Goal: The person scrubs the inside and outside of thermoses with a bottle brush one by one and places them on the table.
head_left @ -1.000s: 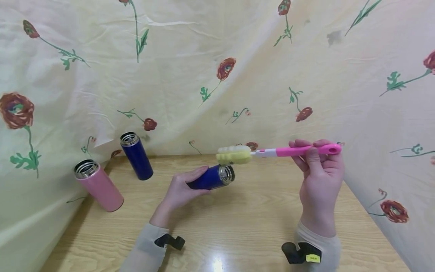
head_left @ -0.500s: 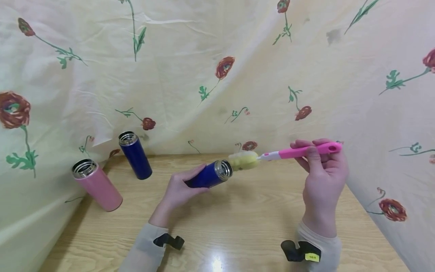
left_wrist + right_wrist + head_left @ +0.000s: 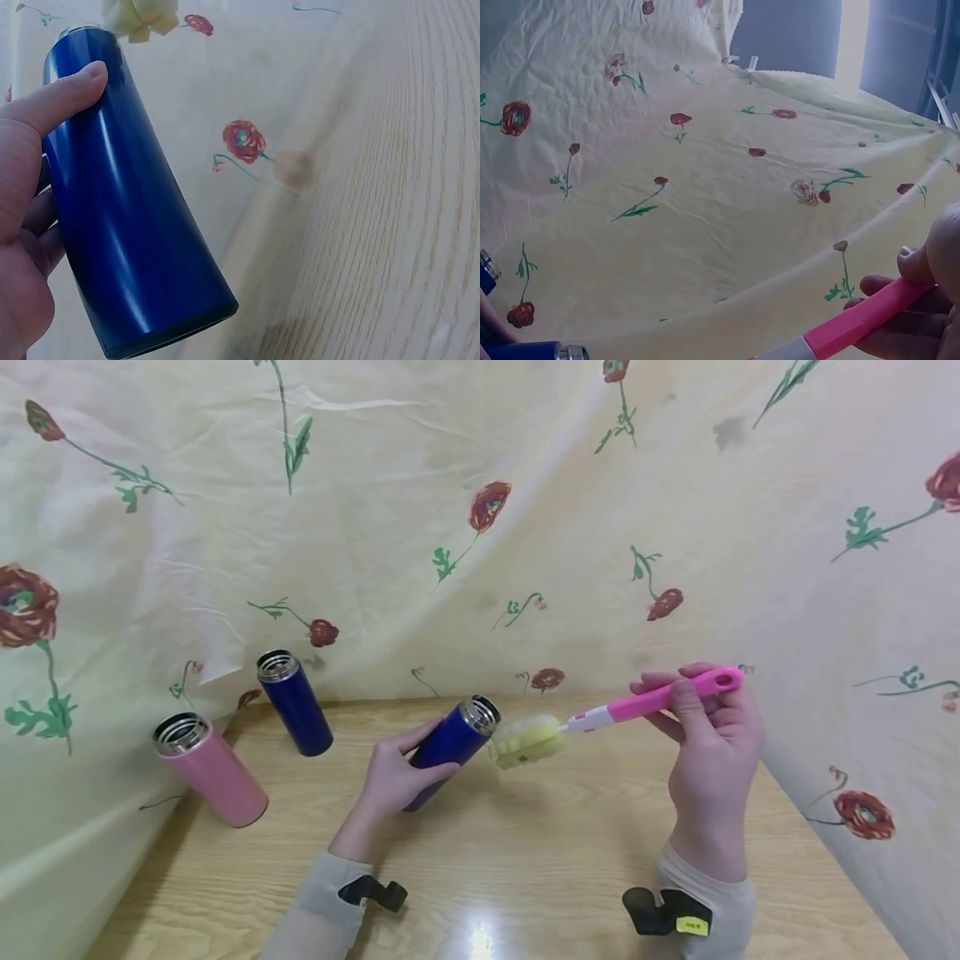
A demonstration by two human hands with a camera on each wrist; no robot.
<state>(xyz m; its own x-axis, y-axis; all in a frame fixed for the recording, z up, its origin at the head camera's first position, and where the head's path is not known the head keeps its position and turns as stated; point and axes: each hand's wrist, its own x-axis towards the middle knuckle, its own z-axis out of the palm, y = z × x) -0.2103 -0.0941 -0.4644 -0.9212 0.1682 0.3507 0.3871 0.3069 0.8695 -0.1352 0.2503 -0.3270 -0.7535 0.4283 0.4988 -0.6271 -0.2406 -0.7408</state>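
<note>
My left hand grips a dark blue metal bottle, which tilts with its lidless steel mouth up and to the right. In the left wrist view, the thumb lies along the bottle just below its neck. A bottle brush with a pink and white handle is pinched in my right hand. Its pale yellow sponge head is outside the bottle, right beside the rim and a little lower. In the right wrist view, thumb and fingers hold the pink handle.
A second blue bottle and a pink bottle, both lidless, stand upright at the left of the wooden table. Cream flowered cloth hangs behind the table and along both sides.
The left hand has tipped the blue bottle more upright, raising its mouth. The brush head has swung down from above the bottle's mouth to beside it, its handle now slanting.
</note>
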